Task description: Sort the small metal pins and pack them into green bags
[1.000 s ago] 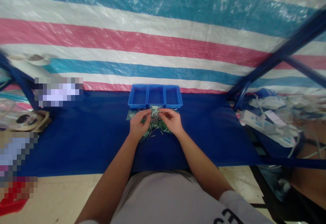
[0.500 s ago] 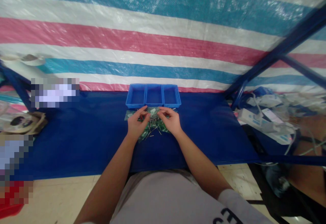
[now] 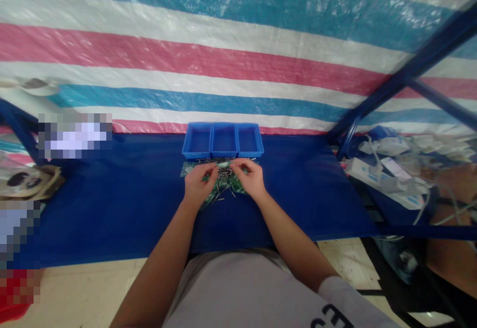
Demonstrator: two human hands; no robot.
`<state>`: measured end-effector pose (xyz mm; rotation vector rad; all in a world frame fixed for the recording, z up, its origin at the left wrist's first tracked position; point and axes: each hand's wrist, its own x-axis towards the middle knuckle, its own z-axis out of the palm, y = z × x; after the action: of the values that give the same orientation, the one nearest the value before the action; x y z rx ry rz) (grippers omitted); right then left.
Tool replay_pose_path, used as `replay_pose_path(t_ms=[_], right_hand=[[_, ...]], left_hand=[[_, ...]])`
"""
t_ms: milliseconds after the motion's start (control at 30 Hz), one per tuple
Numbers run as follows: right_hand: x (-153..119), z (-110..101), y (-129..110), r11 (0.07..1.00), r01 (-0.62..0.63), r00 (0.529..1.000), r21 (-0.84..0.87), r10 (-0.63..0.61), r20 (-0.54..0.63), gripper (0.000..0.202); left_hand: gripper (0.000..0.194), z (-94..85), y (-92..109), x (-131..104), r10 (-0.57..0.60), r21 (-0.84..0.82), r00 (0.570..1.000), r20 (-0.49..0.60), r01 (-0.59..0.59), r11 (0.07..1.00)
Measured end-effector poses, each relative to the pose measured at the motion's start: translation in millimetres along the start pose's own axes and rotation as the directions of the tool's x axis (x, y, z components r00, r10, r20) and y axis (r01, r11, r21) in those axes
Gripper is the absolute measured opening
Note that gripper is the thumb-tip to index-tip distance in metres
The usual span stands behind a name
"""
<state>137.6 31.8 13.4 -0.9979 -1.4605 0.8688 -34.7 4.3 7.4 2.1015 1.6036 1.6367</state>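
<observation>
My left hand point(image 3: 199, 183) and my right hand point(image 3: 250, 176) face each other over the table, fingertips pinched. Between them they grip a small pale piece of thin plastic point(image 3: 224, 165), stretched into a narrow strip; whether it is a separate bag or part of the green sheet I cannot tell. Just under and behind my fingers lies a heap of thin metal pins or screws point(image 3: 224, 174), too small to name surely. They rest on a crumpled, see-through green plastic sheet point(image 3: 187, 170), partly hidden by my hands. Behind the heap stands a blue tray point(image 3: 222, 156) with three compartments.
The blue tabletop point(image 3: 298, 194) extends to both sides. At right are a white power strip point(image 3: 383, 184) and cables beside a blue metal frame point(image 3: 413, 69). A cardboard box point(image 3: 48, 181) sits at left. A striped tarp point(image 3: 223, 59) hangs behind.
The pale plastic between my fingers was a wider, flat patch and is now a narrow strip. My left fingers have closed more and dropped slightly. The view has shifted a little.
</observation>
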Motion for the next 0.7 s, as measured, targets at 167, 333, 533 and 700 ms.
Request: replay_pose_path(t_ms=[167, 333, 533, 700], right_hand=[[-1.1, 0.2, -0.4, 0.993, -0.043, 0.998, 0.108, 0.038, 0.049, 0.023], [-0.2, 0.1, -3.4, 0.994, 0.027, 0.997, 0.102, -0.035, 0.074, 0.016], [-0.3, 3.0, 2.7, 0.998, -0.002, 1.0, 0.068, 0.0, 0.022, 0.012], [-1.7, 4.7, 8.3, 0.997, -0.029, 1.0, 0.077, 0.03, -0.009, 0.014]], left_hand=[[0.024, -3.9, -0.2, -2.1, -0.057, -0.028, 0.997, 0.048, 0.058, 0.998], [0.023, -4.0, 0.3, -0.4, -0.079, -0.028, 0.997, 0.016, 0.08, 0.996], [0.015, 1.8, 0.6, 0.4, -0.034, 0.001, 0.999, -0.028, 0.034, 0.999], [0.016, 3.1, -0.2, -0.5, -0.035, -0.017, 0.998, -0.053, 0.034, 0.999]])
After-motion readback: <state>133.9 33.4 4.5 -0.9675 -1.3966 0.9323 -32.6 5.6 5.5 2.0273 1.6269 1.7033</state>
